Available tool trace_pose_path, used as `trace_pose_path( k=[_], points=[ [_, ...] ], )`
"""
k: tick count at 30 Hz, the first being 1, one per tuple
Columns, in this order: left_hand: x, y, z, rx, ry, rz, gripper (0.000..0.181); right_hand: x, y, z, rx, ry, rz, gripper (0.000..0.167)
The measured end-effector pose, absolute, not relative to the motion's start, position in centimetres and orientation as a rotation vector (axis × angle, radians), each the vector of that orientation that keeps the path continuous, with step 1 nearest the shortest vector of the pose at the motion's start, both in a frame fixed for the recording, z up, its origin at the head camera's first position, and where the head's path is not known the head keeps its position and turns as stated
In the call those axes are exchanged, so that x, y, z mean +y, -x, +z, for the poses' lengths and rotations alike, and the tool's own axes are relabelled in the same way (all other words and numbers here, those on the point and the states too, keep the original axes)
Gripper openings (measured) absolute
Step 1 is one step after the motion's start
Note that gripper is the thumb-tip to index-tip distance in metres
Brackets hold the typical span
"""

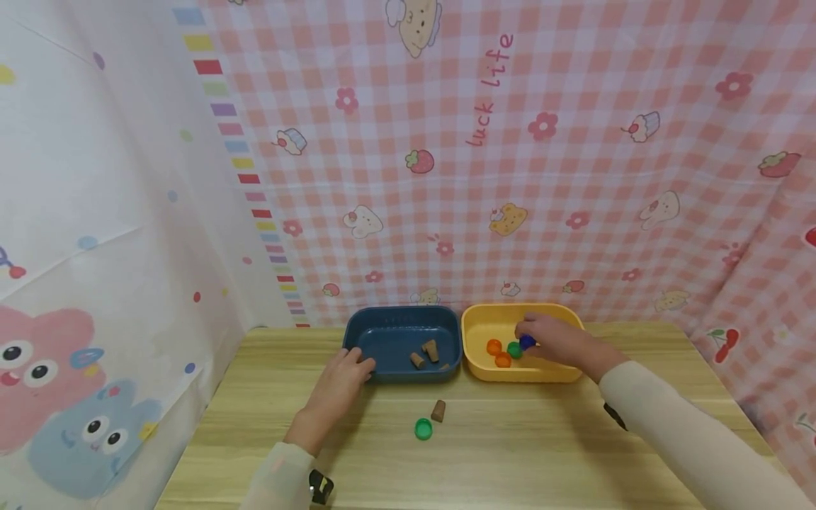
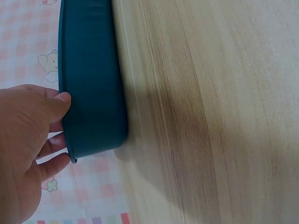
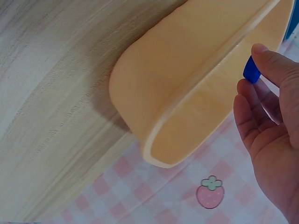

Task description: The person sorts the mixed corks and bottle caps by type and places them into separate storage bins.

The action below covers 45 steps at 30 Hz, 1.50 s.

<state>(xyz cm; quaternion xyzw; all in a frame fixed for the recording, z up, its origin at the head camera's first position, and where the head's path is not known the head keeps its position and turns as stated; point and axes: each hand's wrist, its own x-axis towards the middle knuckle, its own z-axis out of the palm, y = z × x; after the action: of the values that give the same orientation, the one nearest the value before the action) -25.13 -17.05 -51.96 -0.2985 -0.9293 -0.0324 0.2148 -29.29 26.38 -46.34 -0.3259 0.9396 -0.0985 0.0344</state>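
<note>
My right hand (image 1: 556, 341) is over the yellow bin (image 1: 474, 370), pinching a blue bottle cap (image 3: 252, 71) between thumb and fingers. Below and left of that cap, two orange bottle caps (image 1: 503, 360) and a green bottle cap (image 1: 514, 350) lie in the yellow bin. At the near left corner of the dark blue bin (image 1: 401, 377), my left hand (image 1: 339, 379) grips the rim, its thumb (image 2: 60, 105) on the outer wall. Brown cork stoppers (image 1: 431, 350) lie inside the blue bin, towards its right end.
In front of the blue bin, a green bottle cap (image 1: 423, 429) and a cork stopper (image 1: 438, 411) lie on the wooden table (image 1: 510, 453). The bins stand side by side near the back edge, before a pink checked cloth (image 1: 440, 191). A white cloth (image 1: 146, 234) hangs on the left.
</note>
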Motion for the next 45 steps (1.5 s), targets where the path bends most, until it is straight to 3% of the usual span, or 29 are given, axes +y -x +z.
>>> trace_pose_path(
  k=[29, 45],
  points=[
    [-17.1, 24.9, -51.9, -2.577, 0.833, -0.031, 0.010, 26.5, 30.6, -48.1, 2.847, 0.834, -0.248, 0.027],
    [-17.2, 25.2, -52.1, -2.565, 0.849, -0.042, 0.009, 26.4, 30.0, -48.1, 2.862, 0.894, -0.315, 0.025]
  ],
)
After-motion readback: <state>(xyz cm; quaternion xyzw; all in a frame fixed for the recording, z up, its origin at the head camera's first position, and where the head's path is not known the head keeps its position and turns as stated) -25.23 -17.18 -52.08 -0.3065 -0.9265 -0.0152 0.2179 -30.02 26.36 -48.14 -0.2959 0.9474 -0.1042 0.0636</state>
